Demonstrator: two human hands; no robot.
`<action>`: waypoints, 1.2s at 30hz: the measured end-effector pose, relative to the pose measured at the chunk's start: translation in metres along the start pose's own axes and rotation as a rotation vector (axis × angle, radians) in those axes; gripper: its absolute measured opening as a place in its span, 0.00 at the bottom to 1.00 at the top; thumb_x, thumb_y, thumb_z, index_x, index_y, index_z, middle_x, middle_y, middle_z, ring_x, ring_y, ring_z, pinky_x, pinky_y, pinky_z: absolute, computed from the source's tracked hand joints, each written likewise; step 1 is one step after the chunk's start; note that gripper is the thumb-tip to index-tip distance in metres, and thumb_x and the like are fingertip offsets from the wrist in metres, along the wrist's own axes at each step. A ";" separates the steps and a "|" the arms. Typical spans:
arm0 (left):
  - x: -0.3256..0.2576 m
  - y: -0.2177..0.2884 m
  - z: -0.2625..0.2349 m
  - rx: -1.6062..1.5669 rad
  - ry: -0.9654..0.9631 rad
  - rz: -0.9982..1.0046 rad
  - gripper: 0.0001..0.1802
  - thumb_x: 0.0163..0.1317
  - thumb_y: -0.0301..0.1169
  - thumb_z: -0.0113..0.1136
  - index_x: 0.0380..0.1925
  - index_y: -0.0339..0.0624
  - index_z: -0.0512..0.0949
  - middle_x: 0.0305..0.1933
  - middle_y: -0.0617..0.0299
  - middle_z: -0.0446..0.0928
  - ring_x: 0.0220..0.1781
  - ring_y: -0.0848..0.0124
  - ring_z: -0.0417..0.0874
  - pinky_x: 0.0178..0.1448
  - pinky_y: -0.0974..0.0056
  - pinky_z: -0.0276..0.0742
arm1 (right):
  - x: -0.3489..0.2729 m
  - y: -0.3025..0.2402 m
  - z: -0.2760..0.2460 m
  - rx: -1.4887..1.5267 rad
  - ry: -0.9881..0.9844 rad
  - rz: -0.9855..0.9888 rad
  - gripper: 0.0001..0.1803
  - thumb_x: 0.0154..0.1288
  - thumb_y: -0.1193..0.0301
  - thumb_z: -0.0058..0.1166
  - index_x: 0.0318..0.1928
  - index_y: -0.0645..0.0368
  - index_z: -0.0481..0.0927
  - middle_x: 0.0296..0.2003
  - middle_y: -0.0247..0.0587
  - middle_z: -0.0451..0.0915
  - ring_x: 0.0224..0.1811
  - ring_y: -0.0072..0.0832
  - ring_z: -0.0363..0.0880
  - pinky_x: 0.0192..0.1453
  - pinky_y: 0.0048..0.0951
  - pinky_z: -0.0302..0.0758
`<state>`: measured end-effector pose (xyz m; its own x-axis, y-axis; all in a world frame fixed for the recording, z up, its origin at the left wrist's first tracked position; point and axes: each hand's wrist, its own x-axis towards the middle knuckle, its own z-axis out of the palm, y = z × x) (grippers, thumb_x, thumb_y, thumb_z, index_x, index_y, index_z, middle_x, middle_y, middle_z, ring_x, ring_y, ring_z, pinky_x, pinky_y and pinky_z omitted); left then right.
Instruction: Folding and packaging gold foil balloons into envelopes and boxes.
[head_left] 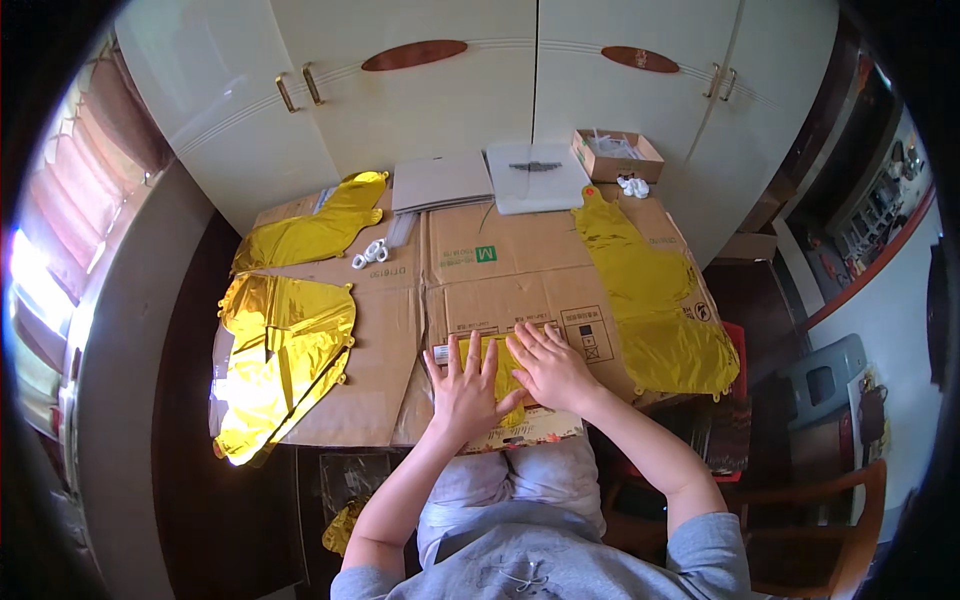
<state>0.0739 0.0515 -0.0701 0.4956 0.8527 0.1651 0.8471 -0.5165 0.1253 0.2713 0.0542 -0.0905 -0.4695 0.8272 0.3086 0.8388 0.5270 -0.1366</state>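
A gold foil balloon point(508, 382), folded flat, lies at the near edge of the cardboard-covered table. My left hand point(464, 395) rests palm down on its left part, the fingers spread. My right hand point(553, 370) presses flat on its right side, with the fingers stretched forward. Much of the foil is hidden under both hands. Beneath it sticks out a printed card point(540, 428) with a leafy pattern, right by the table's front edge.
Flat gold foil balloons lie at the near left point(290, 335), far left point(310, 225) and right point(650, 290). Small white rolls point(370, 254) sit left of centre. Grey boards point(442, 184), a whitish flat panel point(538, 185) and an open box point(617, 155) stand along the cabinet point(440, 110).
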 end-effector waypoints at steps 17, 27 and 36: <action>0.054 -0.048 -0.015 -0.059 -0.008 0.413 0.30 0.70 0.44 0.47 0.69 0.42 0.63 0.72 0.55 0.63 0.76 0.57 0.59 0.78 0.47 0.49 | 0.001 0.001 -0.014 -0.080 -0.113 0.000 0.46 0.64 0.40 0.48 0.67 0.68 0.64 0.68 0.56 0.64 0.74 0.42 0.58 0.77 0.47 0.50; 0.064 -0.048 0.006 -0.040 -0.127 0.587 0.34 0.72 0.49 0.37 0.73 0.43 0.55 0.77 0.60 0.55 0.80 0.60 0.50 0.80 0.48 0.40 | 0.000 -0.009 -0.025 -0.028 0.067 -0.107 0.37 0.54 0.45 0.63 0.51 0.68 0.79 0.54 0.52 0.77 0.63 0.41 0.71 0.71 0.44 0.63; 0.069 -0.052 0.002 -0.149 -0.273 0.557 0.33 0.73 0.47 0.31 0.74 0.45 0.54 0.79 0.60 0.50 0.81 0.60 0.43 0.80 0.47 0.33 | 0.001 -0.020 -0.023 0.152 0.077 -0.054 0.28 0.49 0.50 0.68 0.43 0.60 0.83 0.49 0.42 0.78 0.56 0.39 0.74 0.62 0.40 0.70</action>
<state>0.0647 0.1375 -0.0671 0.9020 0.4317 -0.0085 0.4218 -0.8770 0.2302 0.2607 0.0399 -0.0662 -0.4853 0.7828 0.3895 0.7590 0.5983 -0.2569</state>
